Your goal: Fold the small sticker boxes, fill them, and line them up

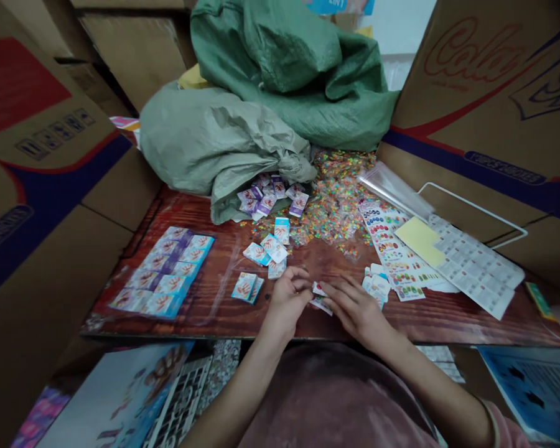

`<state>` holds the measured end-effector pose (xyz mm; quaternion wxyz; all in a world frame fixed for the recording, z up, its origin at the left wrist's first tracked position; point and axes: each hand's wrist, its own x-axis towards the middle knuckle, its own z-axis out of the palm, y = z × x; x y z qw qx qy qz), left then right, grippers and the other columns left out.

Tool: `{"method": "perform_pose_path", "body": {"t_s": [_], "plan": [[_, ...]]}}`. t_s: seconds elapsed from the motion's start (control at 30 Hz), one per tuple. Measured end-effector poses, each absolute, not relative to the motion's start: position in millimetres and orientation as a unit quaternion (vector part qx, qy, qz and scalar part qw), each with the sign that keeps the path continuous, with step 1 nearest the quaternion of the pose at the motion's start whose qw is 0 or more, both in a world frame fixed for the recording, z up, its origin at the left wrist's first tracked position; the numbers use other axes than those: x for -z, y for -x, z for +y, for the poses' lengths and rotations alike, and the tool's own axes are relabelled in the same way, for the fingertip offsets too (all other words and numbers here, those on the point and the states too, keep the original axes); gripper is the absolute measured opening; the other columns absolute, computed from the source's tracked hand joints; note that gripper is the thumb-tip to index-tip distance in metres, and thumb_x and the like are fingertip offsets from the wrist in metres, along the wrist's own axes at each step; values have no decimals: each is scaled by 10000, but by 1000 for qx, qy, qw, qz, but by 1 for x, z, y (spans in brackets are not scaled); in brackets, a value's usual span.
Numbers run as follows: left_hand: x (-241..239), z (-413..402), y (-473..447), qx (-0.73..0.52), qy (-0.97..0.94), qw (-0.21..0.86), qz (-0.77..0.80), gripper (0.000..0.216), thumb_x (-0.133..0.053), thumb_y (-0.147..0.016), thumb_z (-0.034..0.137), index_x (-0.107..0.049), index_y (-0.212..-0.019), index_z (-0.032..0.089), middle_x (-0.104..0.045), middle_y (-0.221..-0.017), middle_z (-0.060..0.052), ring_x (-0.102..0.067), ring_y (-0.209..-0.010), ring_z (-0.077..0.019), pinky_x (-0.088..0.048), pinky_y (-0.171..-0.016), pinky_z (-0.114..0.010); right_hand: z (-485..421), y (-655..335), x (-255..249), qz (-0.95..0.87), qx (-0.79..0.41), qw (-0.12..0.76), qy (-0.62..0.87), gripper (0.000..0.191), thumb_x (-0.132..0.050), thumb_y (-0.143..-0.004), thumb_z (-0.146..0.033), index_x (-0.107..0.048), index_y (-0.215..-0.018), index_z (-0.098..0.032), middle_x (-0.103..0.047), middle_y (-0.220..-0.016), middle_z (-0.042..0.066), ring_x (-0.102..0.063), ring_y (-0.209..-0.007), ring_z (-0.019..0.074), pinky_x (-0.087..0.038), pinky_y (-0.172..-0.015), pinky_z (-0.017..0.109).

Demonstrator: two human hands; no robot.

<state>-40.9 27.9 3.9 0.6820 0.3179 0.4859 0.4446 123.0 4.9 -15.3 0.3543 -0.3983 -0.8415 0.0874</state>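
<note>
Near the table's front edge, my left hand [287, 298] is closed, with thumb and fingers pinched at the left side of a small printed card [323, 305]. My right hand [357, 309] grips the card from the right, its fingers lying over part of it. Fingers hide most of the card, so I cannot tell whether it is folded. To the left lie two blue-and-white small boxes [245, 286] with a hand picture. Several more blue-and-white boxes [274, 248] are scattered just beyond my left hand. Beside my right hand is a pile of small white-and-blue cards [376, 284].
A clear-wrapped block of small boxes [170, 274] lies left. A grey-green sack [224, 137] spills purple boxes [266, 202] beside many colourful tiny packets [333, 199]. Sticker sheets [394, 249] and a plastic sheet [478, 255] lie right. Large cartons [485, 124] flank the wooden table [224, 311].
</note>
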Motion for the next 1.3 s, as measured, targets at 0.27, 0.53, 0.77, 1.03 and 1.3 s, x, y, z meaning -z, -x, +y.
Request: {"method": "perform_pose_path", "body": {"t_s": [0.27, 0.53, 0.77, 1.03, 1.3], "plan": [[-12, 33, 58, -418, -368, 668, 494, 140, -597, -742, 213, -528, -858, 176, -628, -758, -13, -619, -700, -145, -527, -687, -315, 7, -119, 35, -852, -50, 347, 390, 440, -404, -921, -78, -501, -1325, -223, -689, -1086, 87, -662, -995, 183, -402, -1062, 520], [-2, 92, 110, -159, -752, 167, 617, 572, -549, -707, -6, -570, -1233, 219, -361, -1488, -115, -184, -1405, -403, -248, -1074, -622, 18, -124, 22, -681, -238, 461, 517, 168, -520, -912, -290, -659, -923, -196, -694, -729, 38, -648, -597, 157, -531, -544, 254], [14, 118, 122, -96, -818, 164, 544, 528, -507, -770, 43, -548, -1275, 193, -440, -1383, -133, -413, -1301, -289, -343, -1075, -454, 22, -125, 28, -564, -406, 493, 524, 297, -568, -870, -451, -633, -920, -165, -677, -699, 24, -578, -477, 115, -469, -455, 222], [10, 130, 124, -106, -839, 173, 505, 514, -515, -793, 110, -517, -1307, 126, -514, -1250, -154, -483, -1188, -281, -362, -1043, -417, 29, -119, 25, -555, -417, 508, 510, 275, -596, -853, -431, -662, -922, -173, -636, -665, -4, -557, -490, 108, -473, -480, 222], [-15, 91, 97, -279, -722, 435, 459, 332, -497, -873, 355, -658, -1115, 196, -652, -1000, -64, -573, -1011, -226, -426, -925, -321, 45, -114, 15, -537, -384, 551, 511, 312, -585, -858, -433, -666, -1025, -182, -670, -661, 1, -544, -443, 112, -459, -438, 237]]}}
